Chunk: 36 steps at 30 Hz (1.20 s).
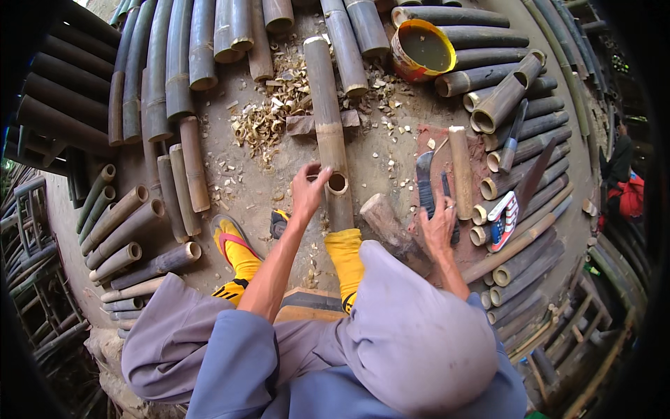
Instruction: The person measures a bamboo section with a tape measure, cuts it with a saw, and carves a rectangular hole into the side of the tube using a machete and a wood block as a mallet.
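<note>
A bamboo pole (328,119) lies lengthwise in front of me, its far part propped on a wooden block (301,126). Near its close end is a dark round hole (338,183), and that end rests by my yellow-socked foot. My left hand (308,192) is beside the hole, fingers bent and fingertips at the pole's left side, holding nothing I can see. To the right, my right hand (440,227) is over two tools with its fingers apart. One is a broad knife (425,178) with a dark handle; the other, a slim black tool (455,230), is partly hidden by the hand.
Wood shavings (269,126) lie around the block. A short bamboo piece (460,164) and a saw with a coloured handle (502,222) are at right. A yellow-rimmed bucket of murky liquid (426,49) stands beyond. Many bamboo lengths (178,63) surround me; a stump (384,216) sits between my hands.
</note>
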{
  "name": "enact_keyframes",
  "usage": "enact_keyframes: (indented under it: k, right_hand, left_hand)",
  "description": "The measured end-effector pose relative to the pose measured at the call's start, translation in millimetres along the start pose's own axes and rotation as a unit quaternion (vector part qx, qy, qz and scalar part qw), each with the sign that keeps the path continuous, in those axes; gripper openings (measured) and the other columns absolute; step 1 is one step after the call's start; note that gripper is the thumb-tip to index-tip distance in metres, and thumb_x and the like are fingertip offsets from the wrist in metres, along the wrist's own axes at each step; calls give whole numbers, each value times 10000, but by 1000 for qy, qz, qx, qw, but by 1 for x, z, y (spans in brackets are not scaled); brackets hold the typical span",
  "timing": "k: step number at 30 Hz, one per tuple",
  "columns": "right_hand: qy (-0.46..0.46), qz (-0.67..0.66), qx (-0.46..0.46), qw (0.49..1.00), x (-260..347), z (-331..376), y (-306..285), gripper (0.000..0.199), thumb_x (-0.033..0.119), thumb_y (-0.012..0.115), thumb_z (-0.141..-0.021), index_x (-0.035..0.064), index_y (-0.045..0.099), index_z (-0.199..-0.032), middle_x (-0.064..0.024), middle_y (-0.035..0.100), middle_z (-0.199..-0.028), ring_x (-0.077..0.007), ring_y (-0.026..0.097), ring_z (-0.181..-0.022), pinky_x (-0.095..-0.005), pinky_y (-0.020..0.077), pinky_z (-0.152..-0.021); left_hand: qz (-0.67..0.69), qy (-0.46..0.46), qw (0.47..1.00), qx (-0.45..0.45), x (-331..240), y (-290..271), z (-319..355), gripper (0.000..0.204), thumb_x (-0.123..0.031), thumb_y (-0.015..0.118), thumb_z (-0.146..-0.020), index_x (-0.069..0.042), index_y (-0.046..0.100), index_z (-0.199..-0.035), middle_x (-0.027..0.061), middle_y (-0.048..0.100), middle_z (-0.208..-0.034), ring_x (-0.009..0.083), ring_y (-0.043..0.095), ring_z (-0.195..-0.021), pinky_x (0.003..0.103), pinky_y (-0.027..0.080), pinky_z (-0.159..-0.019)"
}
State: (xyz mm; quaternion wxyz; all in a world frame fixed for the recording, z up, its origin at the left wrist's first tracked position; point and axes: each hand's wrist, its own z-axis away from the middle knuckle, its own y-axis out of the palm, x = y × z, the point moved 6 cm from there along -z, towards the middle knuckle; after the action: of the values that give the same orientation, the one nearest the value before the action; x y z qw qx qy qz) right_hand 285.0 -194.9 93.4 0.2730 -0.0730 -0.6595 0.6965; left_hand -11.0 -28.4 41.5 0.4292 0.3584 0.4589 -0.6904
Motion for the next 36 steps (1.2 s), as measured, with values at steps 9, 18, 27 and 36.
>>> enact_keyframes:
  k: [9, 18, 27, 36]
  right_hand:
    - [46, -3, 19, 999, -5, -1, 36, 715, 120, 692, -752, 84, 352, -1380, -238, 471, -1183, -413, 464, -1088, -491, 369, -946]
    - [62, -4, 3, 998, -13, 0, 38, 685, 102, 689, -742, 113, 386, -1357, -251, 478, -1242, -419, 477, -1102, -496, 380, -938]
    - [56, -14, 16, 998, -12, -6, 44, 661, 95, 675, -759, 104, 385, -1353, -284, 449, -1274, -441, 476, -1097, -515, 370, -945]
    - [56, -20, -11, 998, -20, -2, 38, 632, 107, 650, -749, 64, 420, -1337, -293, 481, -1265, -439, 488, -1114, -474, 386, -958]
  left_hand:
    - [-426, -143, 885, 120, 56, -79, 61, 604, -68, 715, -668, -107, 490, -1227, 156, 403, -1342, 366, 405, -1233, 506, 411, -940]
    - [-137, -21, 989, -55, -4, -91, 10, 525, -223, 728, -742, -6, 561, -1190, 146, 611, -1123, 269, 596, -1030, 395, 492, -826]
    - [160, -175, 964, 124, 1, -27, 24, 550, -413, 671, -829, -57, 550, -1231, 72, 622, -1118, 182, 589, -998, 356, 468, -793]
    - [322, -277, 894, 145, 30, 26, 13, 471, -462, 638, -830, -115, 588, -1144, 23, 618, -1144, 145, 562, -956, 351, 414, -866]
